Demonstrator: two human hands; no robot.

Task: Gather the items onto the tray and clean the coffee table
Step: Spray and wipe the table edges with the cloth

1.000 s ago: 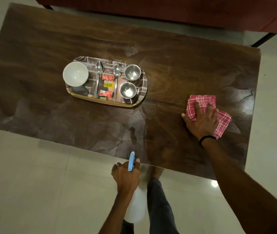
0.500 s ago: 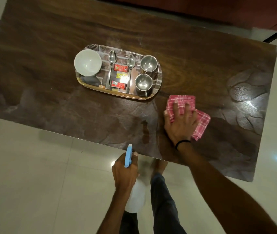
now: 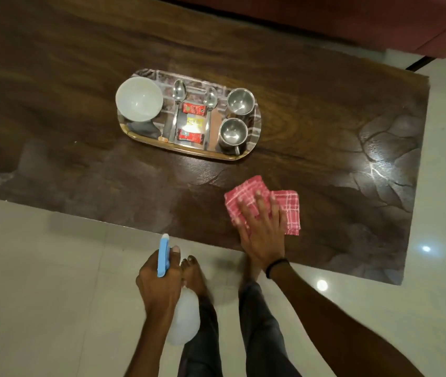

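Note:
A steel tray (image 3: 254,140) sits mid-table on the dark wooden coffee table (image 3: 53,104). It holds a white bowl (image 3: 139,102), two spoons (image 3: 179,91), red sachets (image 3: 193,108) and two steel cups (image 3: 239,100). My right hand (image 3: 261,229) presses flat, fingers spread, on a pink checked cloth (image 3: 288,210) near the table's front edge, below and right of the tray. My left hand (image 3: 159,284) grips a white spray bottle (image 3: 185,319) with a blue trigger head (image 3: 163,254), held over the floor in front of the table.
A red sofa (image 3: 352,20) stands behind the table. Pale tiled floor (image 3: 39,281) lies in front and to the right. My legs and bare feet (image 3: 193,270) are at the table's front edge. The table's right end shows glossy reflections.
My right hand has slid the cloth leftwards along the table's front part, from the right end towards the tray. The left hand keeps the spray bottle in front of the table.

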